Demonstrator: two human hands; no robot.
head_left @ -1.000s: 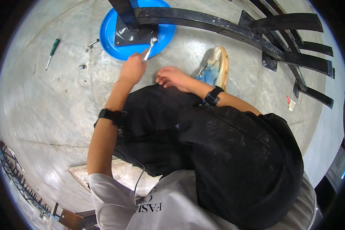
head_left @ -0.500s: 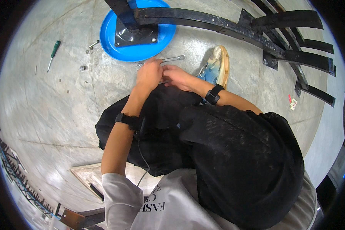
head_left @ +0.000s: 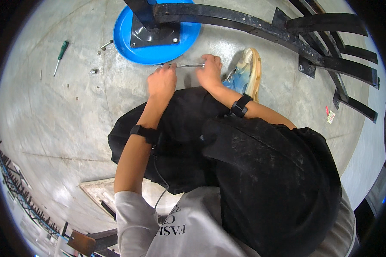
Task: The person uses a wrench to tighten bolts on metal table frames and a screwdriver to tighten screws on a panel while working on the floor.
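A silver wrench spans the gap between my two hands, just in front of the blue round tray. My left hand is closed on its left end. At the other end, my right hand has its fingers curled round the wrench head. A black square metal plate, at the foot of a black steel frame, sits on the tray. Close to my right hand is a blue and cream shoe.
On the floor at left lie a green-handled screwdriver, a bolt, a small metal socket and several tiny parts. Black curved frame bars reach across the upper right. A flat board lies at lower left.
My right hand has moved away from my left hand, forward and to the right, onto the wrench's right end. The wrench now lies more level.
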